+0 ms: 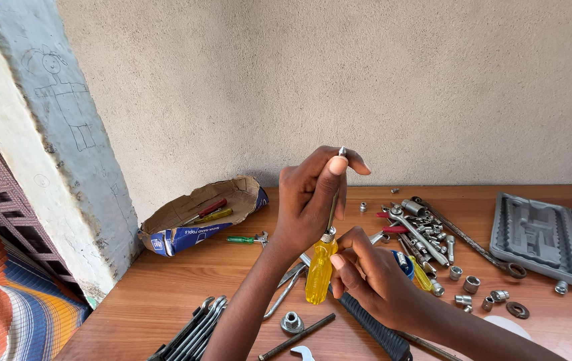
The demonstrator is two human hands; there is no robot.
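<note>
My right hand (373, 277) grips a screwdriver by its translucent yellow handle (319, 271), held upright above the wooden table (165, 287). My left hand (312, 194) is closed around the top of the metal shaft (334, 204), with the thumb and fingers pinching a small silver bit (342, 152) at the tip. Both hands are raised over the middle of the table.
A torn cardboard box (202, 214) with red and yellow screwdrivers lies at the left. A green screwdriver (242, 239) lies beside it. Several sockets and ratchet parts (426, 234) are scattered at the right. An open grey tool case (550, 237) sits at the far right. Wrenches (195, 331) lie near the front edge.
</note>
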